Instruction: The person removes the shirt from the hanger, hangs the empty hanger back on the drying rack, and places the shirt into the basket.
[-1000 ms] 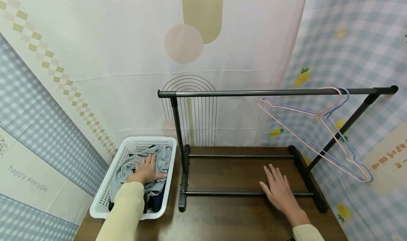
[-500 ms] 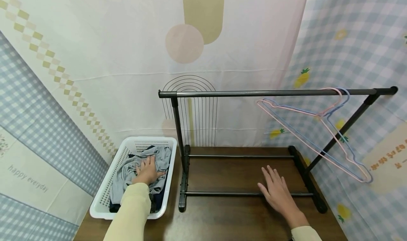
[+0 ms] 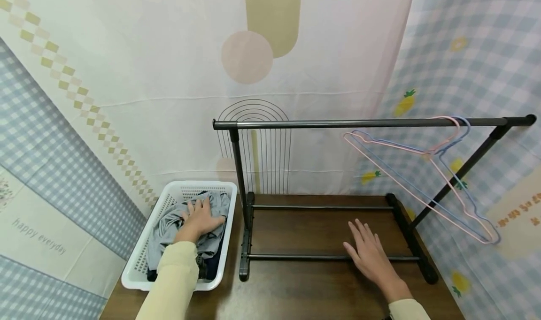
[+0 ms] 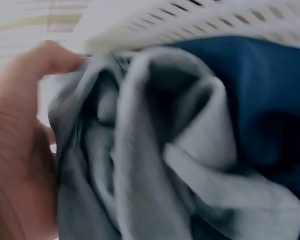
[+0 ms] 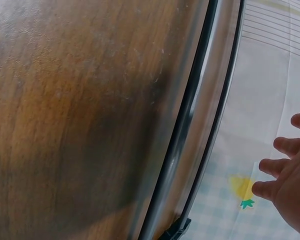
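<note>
Grey garment [image 3: 169,224] bunched under left hand [image 3: 198,219], in basket [image 3: 135,268].

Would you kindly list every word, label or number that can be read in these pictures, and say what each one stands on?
"happy everyday": grey script on the pale band of the checked backdrop cloth at the left.
Orange characters on the cream patch of the checked cloth at the right: too small and tilted to read.
No lettering shows on the white basket, the rack or the hangers.
</note>
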### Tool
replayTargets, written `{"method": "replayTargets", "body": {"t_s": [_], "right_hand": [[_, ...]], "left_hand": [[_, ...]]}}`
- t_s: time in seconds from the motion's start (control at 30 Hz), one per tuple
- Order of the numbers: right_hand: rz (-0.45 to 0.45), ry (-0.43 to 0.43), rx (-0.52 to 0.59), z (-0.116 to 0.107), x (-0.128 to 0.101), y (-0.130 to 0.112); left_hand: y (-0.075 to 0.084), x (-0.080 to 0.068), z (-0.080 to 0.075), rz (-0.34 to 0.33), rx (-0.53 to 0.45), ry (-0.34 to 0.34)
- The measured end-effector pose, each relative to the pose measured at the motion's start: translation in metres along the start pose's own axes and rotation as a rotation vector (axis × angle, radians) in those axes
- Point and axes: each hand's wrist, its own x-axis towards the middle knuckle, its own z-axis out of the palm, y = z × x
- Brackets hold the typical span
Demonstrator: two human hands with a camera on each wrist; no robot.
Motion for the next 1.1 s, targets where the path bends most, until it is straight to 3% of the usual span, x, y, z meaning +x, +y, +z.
{"method": "replayTargets", "body": {"t_s": [0.17,0.33,0.57,1.1], "right_hand": [[-0.008,0.003,0.01,-0.002,0.001,-0.001],[-0.001,-0.016,0.018,-0.002,-0.003,0.002],[0.009,-0.002,-0.005,-0.005,-0.006,0.006],[-0.003,0.007,-0.032,0.002,-0.003,-0.003]], "left_hand": [[0.01,0.005,0.008,0.05,0.005,0.1],[0.004,0.008,0.024,0.016,0.059,0.075],[-0.003,0.017,0.042,0.028,0.058,0.132],[-0.009,0.029,0.045,0.008,0.055,0.0]]}}
